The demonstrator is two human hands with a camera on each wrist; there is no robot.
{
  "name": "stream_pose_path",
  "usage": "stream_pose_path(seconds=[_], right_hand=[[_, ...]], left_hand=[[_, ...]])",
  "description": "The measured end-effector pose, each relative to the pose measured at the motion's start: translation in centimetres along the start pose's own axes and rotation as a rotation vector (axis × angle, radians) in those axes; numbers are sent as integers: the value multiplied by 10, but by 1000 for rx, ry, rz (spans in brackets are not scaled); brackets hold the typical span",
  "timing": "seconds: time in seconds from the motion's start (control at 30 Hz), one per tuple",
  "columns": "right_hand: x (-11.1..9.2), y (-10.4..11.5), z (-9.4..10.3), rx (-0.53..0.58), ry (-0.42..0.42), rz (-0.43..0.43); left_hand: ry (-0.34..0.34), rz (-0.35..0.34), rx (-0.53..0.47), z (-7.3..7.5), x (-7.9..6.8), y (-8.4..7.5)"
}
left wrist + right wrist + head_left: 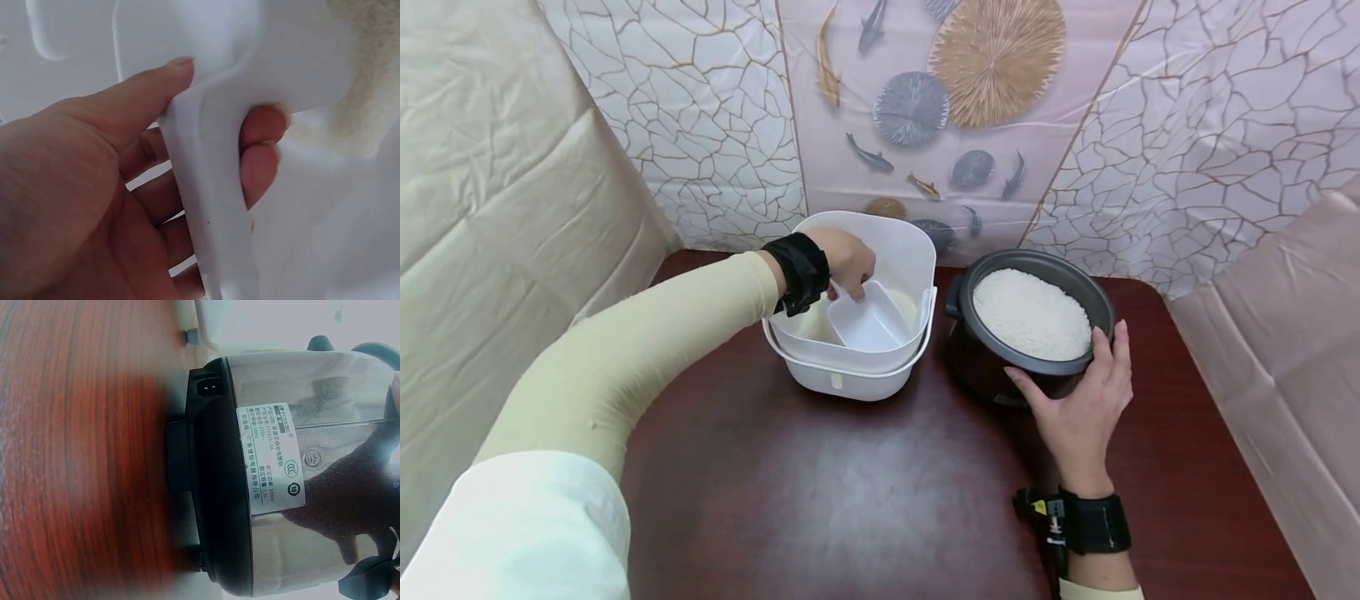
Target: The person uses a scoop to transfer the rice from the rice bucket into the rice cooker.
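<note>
My left hand (844, 258) reaches into a white plastic bin (898, 246) and grips a white scoop (872, 323) by its handle. In the left wrist view the thumb lies along the top of the handle (215, 187) with fingers curled beneath. Some pale rice grains (375, 69) show beside the scoop. To the right stands a rice cooker (988, 375), its dark pot holding a broad bed of white rice (1032, 312). My right hand (1086, 408) touches the cooker's near right side and rim, thumb and fingers spread. The right wrist view shows mostly the cooker's shiny body (337, 481).
A dark red wooden table (850, 492) carries both containers. A patterned cloth wall (715, 100) stands close behind them, and beige cloth (1285, 350) hangs at the sides. A power socket (209, 387) sits low on the cooker's body.
</note>
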State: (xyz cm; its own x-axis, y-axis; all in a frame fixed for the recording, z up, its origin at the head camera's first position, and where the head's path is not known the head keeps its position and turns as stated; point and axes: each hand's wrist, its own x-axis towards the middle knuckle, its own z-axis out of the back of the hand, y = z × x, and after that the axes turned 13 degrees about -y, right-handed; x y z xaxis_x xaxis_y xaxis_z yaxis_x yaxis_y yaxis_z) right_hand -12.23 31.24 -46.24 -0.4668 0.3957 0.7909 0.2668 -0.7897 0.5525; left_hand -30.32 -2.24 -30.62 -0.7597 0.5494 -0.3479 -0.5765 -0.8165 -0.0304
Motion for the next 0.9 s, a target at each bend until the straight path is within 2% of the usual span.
stream_pose_path(seconds=[0.13, 0.23, 0.37, 0.53, 0.63, 0.8, 0.9], right_hand=[[1, 0, 0, 6, 8, -1], [3, -2, -1, 8, 25, 7], [4, -3, -5, 9, 55, 5], [10, 0, -1, 3, 99, 15], [17, 4, 3, 5, 105, 38], [20, 15, 8, 18, 60, 73], [21, 24, 10, 44, 21, 111]], left_hand=[[-17, -1, -35, -7, 0, 3], [-84, -32, -6, -10, 0, 3], [-169, -38, 59, -14, -1, 5], [-253, -24, 40, -14, -4, 4], [-376, -55, 5, -7, -7, 2], [-660, -139, -77, 21, -13, -3], [-815, -150, -115, 36, -24, -3]])
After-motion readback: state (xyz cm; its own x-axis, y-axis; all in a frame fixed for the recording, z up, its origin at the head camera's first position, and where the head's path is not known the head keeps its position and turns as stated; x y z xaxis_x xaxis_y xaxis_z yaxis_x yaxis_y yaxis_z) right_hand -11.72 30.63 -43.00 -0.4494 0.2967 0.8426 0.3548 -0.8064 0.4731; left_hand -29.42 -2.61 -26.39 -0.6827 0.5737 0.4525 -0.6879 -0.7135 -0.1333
